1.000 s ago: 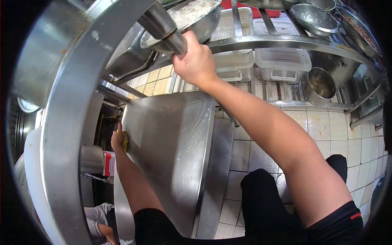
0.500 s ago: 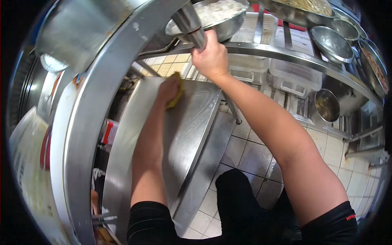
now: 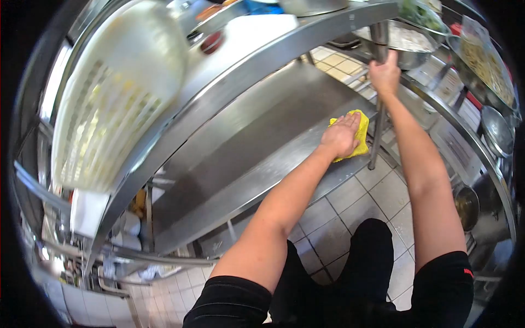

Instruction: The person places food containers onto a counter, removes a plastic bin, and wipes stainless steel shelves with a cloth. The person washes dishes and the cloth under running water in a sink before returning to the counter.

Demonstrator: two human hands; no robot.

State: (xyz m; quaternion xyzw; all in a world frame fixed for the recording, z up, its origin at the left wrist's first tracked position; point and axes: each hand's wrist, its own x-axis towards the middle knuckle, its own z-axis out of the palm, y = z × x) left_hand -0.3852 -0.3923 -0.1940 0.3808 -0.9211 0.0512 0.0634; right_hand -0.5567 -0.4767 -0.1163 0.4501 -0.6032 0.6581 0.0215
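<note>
My left hand (image 3: 341, 136) presses a yellow cloth (image 3: 359, 134) flat against a steel lower shelf (image 3: 257, 131), close to its right end. Its fingers lie over the cloth, which sticks out on both sides of the palm. My right hand (image 3: 385, 74) is wrapped round the upright steel leg (image 3: 378, 104) at the shelf's right corner, just under the upper tabletop. Beside that hand sits a steel bowl of white food (image 3: 404, 39).
A white slotted basket (image 3: 117, 104) stands on the upper tabletop (image 3: 235, 85) at left. More bowls and noodles in a colander (image 3: 484, 68) are at right. A metal pot (image 3: 466, 208) sits low at right. Tiled floor (image 3: 350, 202) lies below.
The view has swung left, showing more of the shelf. My left hand has moved with the cloth from the shelf's far edge to its near right end. My right hand still grips the leg.
</note>
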